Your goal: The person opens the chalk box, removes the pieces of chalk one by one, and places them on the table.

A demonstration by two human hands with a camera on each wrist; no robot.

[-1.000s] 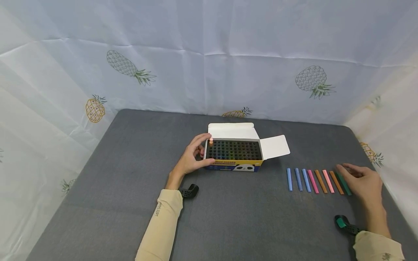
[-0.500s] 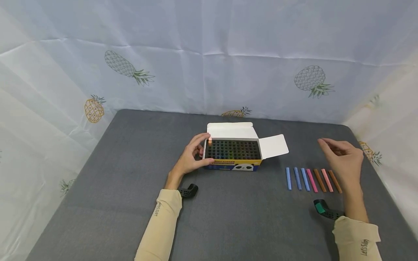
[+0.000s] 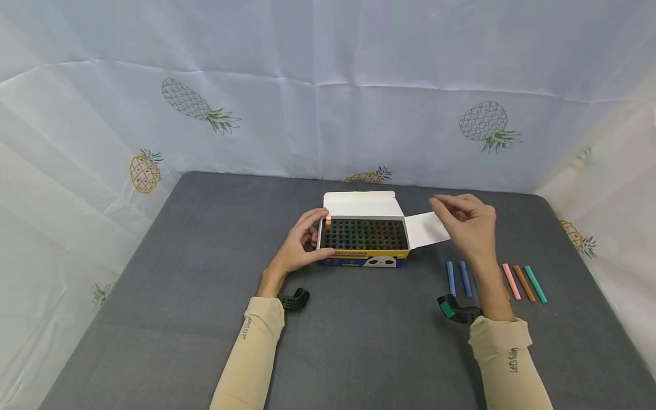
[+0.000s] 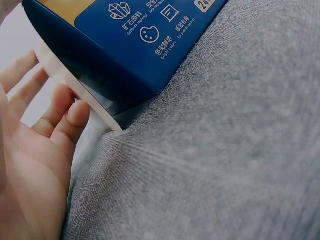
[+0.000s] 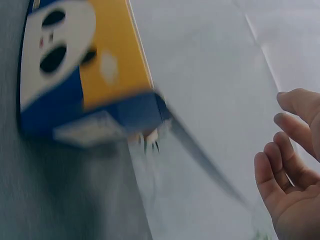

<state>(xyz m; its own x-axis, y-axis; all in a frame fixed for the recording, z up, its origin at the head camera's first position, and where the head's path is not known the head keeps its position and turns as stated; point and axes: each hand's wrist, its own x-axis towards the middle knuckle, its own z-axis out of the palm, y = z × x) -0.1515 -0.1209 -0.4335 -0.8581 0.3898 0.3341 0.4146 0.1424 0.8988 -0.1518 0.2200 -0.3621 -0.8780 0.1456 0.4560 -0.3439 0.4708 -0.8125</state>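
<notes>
The left hand [image 3: 299,248] has its fingers curled round the left end of the chalk box [image 3: 365,242], thumb along the front wall and fingertips up on the rim, holding it on the grey table [image 3: 205,273]. The left wrist view shows the same grip from below: fingers [image 4: 60,107] lie against the white edge of the box, its blue side printed with small icons. Just beside those fingertips, one orange chalk [image 3: 328,219] stands up out of the far left corner of the dark grid of holes.

The right hand [image 3: 467,223] hangs in the air above the box's right side flap [image 3: 427,229], fingers loosely bent, thumb and forefinger close together at the tips. Whether they pinch anything cannot be told; the right wrist view is blurred and shows only relaxed fingers [image 5: 287,165] with nothing plain between them.

The box sits mid-table, back flap [image 3: 361,203] standing open, a panda face on its yellow and blue front.

Further out, near the right forearm, loose chalks [image 3: 523,282] lie in a row on the table, some hidden by the arm: blue ones to the left, pink, brown and green to the right.
</notes>
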